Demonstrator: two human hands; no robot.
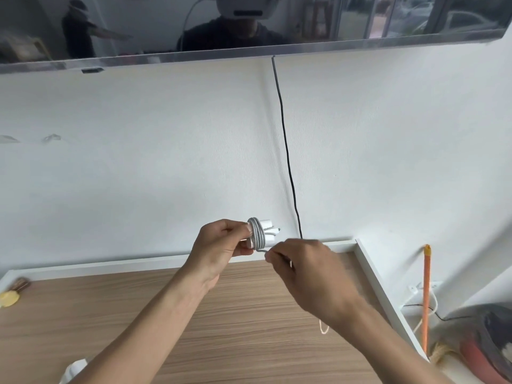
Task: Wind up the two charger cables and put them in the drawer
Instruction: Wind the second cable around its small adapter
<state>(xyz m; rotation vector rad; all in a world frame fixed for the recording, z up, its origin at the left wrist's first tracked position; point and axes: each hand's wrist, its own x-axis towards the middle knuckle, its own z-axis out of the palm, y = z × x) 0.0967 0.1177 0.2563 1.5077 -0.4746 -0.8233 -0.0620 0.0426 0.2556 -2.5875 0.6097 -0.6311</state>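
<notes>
A wood-grain table point(249, 314) with a raised white rim point(371, 273) fills the lower half of the view, pushed against a white wall point(138, 162). A dark glossy panel point(332, 23) hangs along the top of the wall, and a thin black cord point(288, 162) drops from its lower edge down behind the table's back edge. At the far left of the table lies a small yellow thing point(9, 298), too close to the frame's edge to identify. At the bottom left a white object point(73, 368) is partly covered by the left forearm. A thin cream loop of cord point(323, 327) lies on the wood, mostly hidden under the right forearm. To the right of the table an orange stick point(426, 295) stands upright near a wall socket point(412, 289), and a dark and red bundle point(487, 342) sits in the corner below.

Both hands are raised above the table's back edge, in front of the wall. The left hand point(221, 246) grips the charger cable point(257, 232) with curled fingers and thumb. The cable is pale grey and wound in tight, even turns around a white adapter block point(267, 223), which sticks out to the right of the coil. A small connector tip point(277, 230) pokes out beside the block. A short loose tail leaves the bottom of the coil and runs to the right hand point(313, 273), which is blurred and pinches that tail at its fingertips, just beside the left hand
</notes>
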